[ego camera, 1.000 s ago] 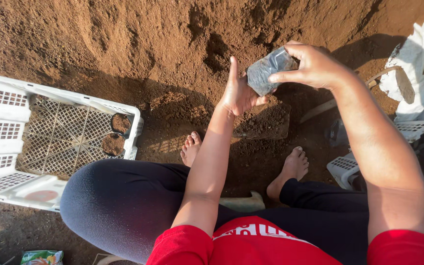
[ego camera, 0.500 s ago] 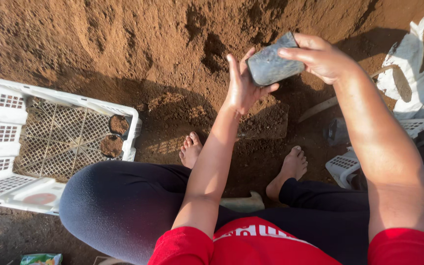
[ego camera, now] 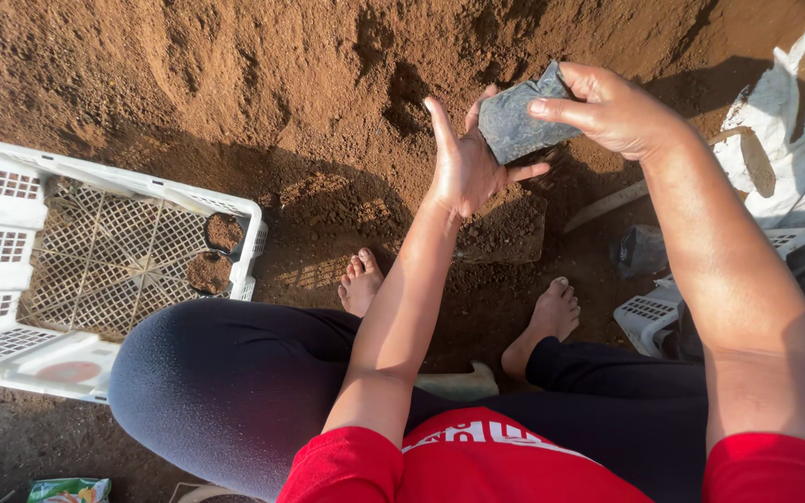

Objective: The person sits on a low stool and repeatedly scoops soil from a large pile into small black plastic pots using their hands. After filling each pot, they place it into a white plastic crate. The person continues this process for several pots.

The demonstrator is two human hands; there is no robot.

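Observation:
My right hand (ego camera: 619, 110) grips a small grey plastic bag (ego camera: 517, 124) filled with soil, held up over the heap of brown soil (ego camera: 263, 84). The open palm of my left hand (ego camera: 463, 158) rests against the bag's side and bottom, fingers spread. Below the hands lies a flattened dark patch of soil (ego camera: 507, 231) between my bare feet (ego camera: 361, 281). I sit with knees apart, in a red shirt and dark trousers.
A white lattice crate (ego camera: 95, 251) stands at the left, with two soil-filled bags (ego camera: 216, 251) in its right corner. A second white crate (ego camera: 649, 317) and dark bags lie at the right. A white sack (ego camera: 798, 112) sits at the top right.
Both hands have risen slightly with the bag. My left hand has moved from beside the bag to flat against it, and the bag has tilted.

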